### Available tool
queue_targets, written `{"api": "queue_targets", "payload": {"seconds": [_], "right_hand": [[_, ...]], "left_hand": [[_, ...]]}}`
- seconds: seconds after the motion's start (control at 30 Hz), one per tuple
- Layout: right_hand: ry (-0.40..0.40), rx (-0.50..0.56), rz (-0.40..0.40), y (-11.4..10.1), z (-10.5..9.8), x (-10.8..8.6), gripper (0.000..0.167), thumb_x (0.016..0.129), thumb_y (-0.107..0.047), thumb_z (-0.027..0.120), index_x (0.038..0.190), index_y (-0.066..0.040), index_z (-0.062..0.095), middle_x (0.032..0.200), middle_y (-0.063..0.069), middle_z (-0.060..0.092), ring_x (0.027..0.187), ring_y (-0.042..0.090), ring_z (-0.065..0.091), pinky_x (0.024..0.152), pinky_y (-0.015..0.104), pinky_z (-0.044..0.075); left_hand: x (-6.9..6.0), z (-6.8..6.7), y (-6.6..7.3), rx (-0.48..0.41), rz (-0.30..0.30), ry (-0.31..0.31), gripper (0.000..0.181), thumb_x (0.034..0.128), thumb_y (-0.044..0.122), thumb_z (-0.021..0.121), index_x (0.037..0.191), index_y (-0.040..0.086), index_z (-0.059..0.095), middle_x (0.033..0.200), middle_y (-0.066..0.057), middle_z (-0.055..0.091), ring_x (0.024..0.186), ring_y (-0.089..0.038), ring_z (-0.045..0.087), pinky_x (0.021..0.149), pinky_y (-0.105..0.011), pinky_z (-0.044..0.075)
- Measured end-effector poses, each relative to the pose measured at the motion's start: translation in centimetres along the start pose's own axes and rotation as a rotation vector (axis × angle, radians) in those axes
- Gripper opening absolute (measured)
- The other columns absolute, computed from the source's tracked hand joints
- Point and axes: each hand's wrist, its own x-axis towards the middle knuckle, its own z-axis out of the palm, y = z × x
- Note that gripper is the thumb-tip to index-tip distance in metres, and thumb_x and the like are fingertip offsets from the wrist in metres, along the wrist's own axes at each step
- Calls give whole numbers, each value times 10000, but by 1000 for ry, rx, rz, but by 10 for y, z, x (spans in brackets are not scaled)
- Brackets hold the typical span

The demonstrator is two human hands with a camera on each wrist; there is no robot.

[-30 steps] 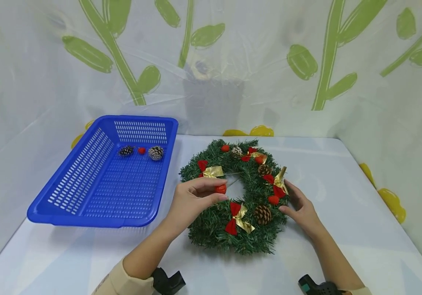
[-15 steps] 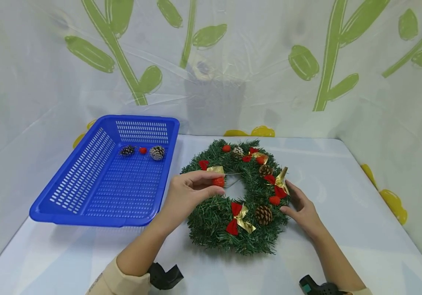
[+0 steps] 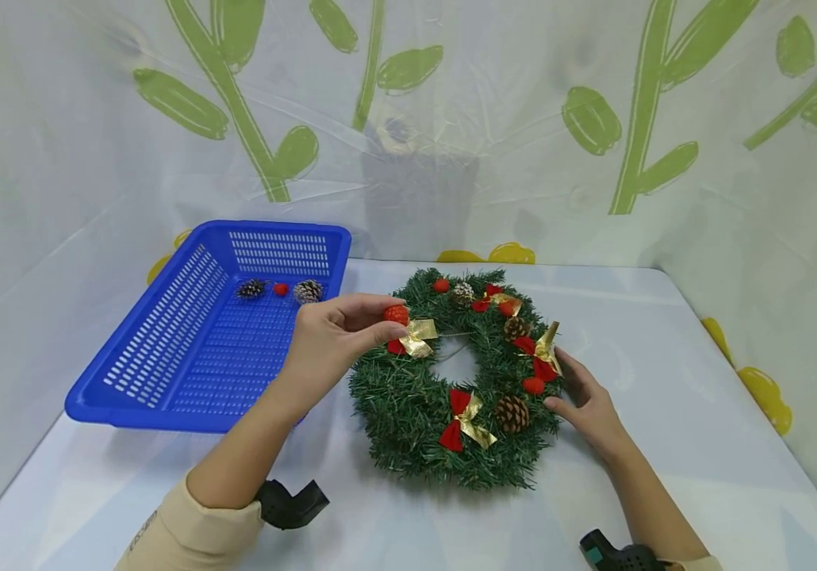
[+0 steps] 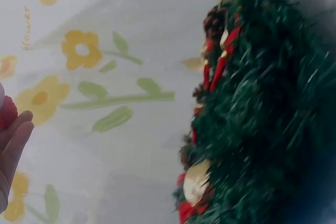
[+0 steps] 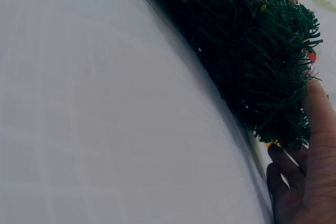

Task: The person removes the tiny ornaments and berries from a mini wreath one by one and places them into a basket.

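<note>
A round green Christmas wreath (image 3: pixel 408 404) lies on the table, decorated with red-and-gold bows (image 3: pixel 467 420), pine cones (image 3: pixel 512 414) and red berries (image 3: pixel 533 385). Between thumb and fingertips, my left hand (image 3: pixel 330 341) pinches a bumpy red berry (image 3: pixel 396 315) above the wreath's left side, close to a gold bow (image 3: pixel 417 339). The left wrist view catches only part of that berry (image 4: pixel 7 113) at its edge. My right hand (image 3: pixel 588 406) holds the wreath's right rim. In the right wrist view its thumb (image 5: pixel 318 106) presses the greenery while the fingers (image 5: pixel 287 169) curl beneath.
A blue plastic basket (image 3: pixel 94 400) stands at the left. Inside it are a dark pine cone (image 3: pixel 251 289), a red berry (image 3: pixel 281 289) and a frosted pine cone (image 3: pixel 308 291). A leaf-patterned curtain (image 3: pixel 523 182) encloses the table (image 3: pixel 665 357) at back and sides.
My left hand has moved left and up with the berry, from over the wreath's centre opening to beside the left gold bow. The right hand keeps its place on the rim.
</note>
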Motion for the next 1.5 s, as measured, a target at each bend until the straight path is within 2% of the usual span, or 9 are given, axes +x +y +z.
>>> {"api": "queue_targets", "payload": {"seconds": [0.37,0.57,0.73,0.97,1.13,1.2,1.33,1.43,1.5], "right_hand": [[-4,10,3,0,0,1,744,861,25,642,1496,-89,270,1511,68,321,1253,-141,324,992,29,270],[5,4,1,0,0,0,740,858,23,647,1492,-84,280,1449,-101,353,1249,-142,329,989,28,273],[7,10,-6,-1,0,0,743,853,28,649,1489,-72,280,1437,-142,351,1250,-139,332,991,30,273],[4,1,9,-1,0,0,746,856,20,649,1493,-90,277,1484,18,344,1251,-143,323,989,28,272],[4,20,5,-1,0,0,747,851,40,645,1491,-80,279,1494,52,339,1259,-134,325,992,34,277],[1,31,0,-1,0,0,746,850,50,641,1491,-75,278,1491,21,340,1264,-128,325,994,37,279],[-5,34,3,-1,0,0,748,854,48,639,1493,-77,272,1517,123,307,1268,-131,315,994,34,276],[-5,31,4,-2,-1,0,749,853,47,640,1493,-76,272,1514,185,291,1268,-130,314,995,34,275],[-3,30,4,-2,0,0,748,853,46,642,1492,-76,274,1511,136,310,1268,-128,318,995,35,275]], "left_hand": [[23,-34,11,95,-23,-74,299,827,239,735,1079,80,710,957,-52,731,883,-110,694,779,-262,553],[36,-52,15,135,-68,-127,318,824,251,743,1086,74,710,970,-52,730,890,-113,691,789,-246,547],[46,-65,12,131,-84,-150,348,824,230,745,1109,35,692,948,-37,735,870,-119,696,759,-227,550],[55,-82,2,121,-89,-191,326,841,202,728,1106,18,684,951,-36,736,885,-139,699,756,-234,541],[59,-96,-10,135,-137,-156,331,849,237,721,1118,47,686,934,15,738,870,-137,701,636,-221,508],[61,-102,-16,127,-152,-126,314,852,240,717,1107,59,693,920,35,737,857,-130,702,642,-206,515],[66,-113,-28,109,-163,-75,292,852,229,715,1084,53,699,898,55,733,835,-117,702,766,-214,543],[69,-119,-35,143,-170,-51,304,856,258,709,1086,59,696,893,85,725,836,-93,693,779,-192,531],[70,-123,-40,148,-177,-37,309,862,270,702,1091,62,689,900,101,718,845,-78,688,789,-179,523]]}}
